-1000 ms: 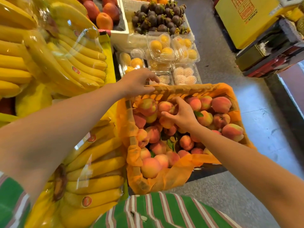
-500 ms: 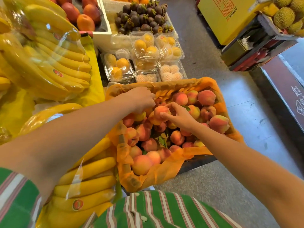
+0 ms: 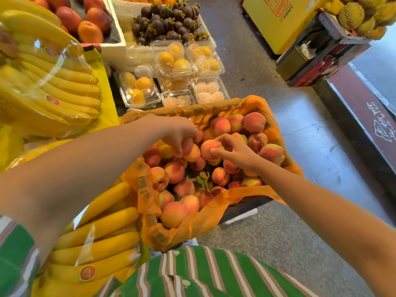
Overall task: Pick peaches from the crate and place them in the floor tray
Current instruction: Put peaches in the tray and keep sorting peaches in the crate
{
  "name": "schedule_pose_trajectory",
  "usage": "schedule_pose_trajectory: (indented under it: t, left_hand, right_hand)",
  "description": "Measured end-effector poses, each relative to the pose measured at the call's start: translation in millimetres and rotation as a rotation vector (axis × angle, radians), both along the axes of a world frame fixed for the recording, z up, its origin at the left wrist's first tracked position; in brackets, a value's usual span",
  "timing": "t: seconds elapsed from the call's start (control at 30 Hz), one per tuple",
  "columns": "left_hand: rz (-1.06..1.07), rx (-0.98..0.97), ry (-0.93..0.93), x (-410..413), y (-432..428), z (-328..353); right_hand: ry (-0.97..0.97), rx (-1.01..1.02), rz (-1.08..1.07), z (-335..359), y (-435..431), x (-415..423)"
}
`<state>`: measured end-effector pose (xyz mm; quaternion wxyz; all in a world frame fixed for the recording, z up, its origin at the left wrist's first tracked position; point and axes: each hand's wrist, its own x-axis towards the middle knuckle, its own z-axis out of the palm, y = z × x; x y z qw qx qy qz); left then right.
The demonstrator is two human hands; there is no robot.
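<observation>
A crate (image 3: 240,207) lined with orange paper (image 3: 214,213) holds several pink-orange peaches (image 3: 254,122). My right hand (image 3: 235,153) pinches one peach (image 3: 209,150) between thumb and fingers near the middle of the pile, slightly lifted. My left hand (image 3: 180,131) reaches in from the left, its fingers curled over another peach (image 3: 188,145) right beside the first. No floor tray is in view.
Bagged bananas (image 3: 53,82) lie to the left and near the crate (image 3: 102,232). Clear boxes of yellow fruit (image 3: 171,61) and mangosteens (image 3: 167,22) stand behind. A yellow carton (image 3: 276,20) and durians (image 3: 355,13) are at the far right, with grey floor (image 3: 300,125) between.
My left hand moved from the crate's far rim down onto a peach. My right hand closed on a peach and raised it a little. The camera tilted slightly.
</observation>
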<state>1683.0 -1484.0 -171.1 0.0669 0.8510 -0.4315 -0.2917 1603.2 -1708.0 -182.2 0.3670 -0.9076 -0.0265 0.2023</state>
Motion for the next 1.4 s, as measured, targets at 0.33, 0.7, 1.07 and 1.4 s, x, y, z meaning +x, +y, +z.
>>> schedule_pose_trajectory:
  t: [0.33, 0.7, 1.07, 1.4]
  left_hand:
    - [0.520, -0.524, 0.682, -9, 2, 5]
    - [0.794, -0.819, 1.341, -23, -17, 0]
    - [0.726, -0.670, 1.066, -25, -16, 7]
    - [0.734, -0.556, 1.003, -28, -7, -7]
  right_hand:
    - [0.315, 0.417, -0.187, 22, -16, -13]
    - [0.484, 0.852, -0.420, 41, -23, -25]
    - [0.327, 0.459, -0.320, 45, -39, -31]
    - [0.184, -0.098, 0.156, 15, -29, -31]
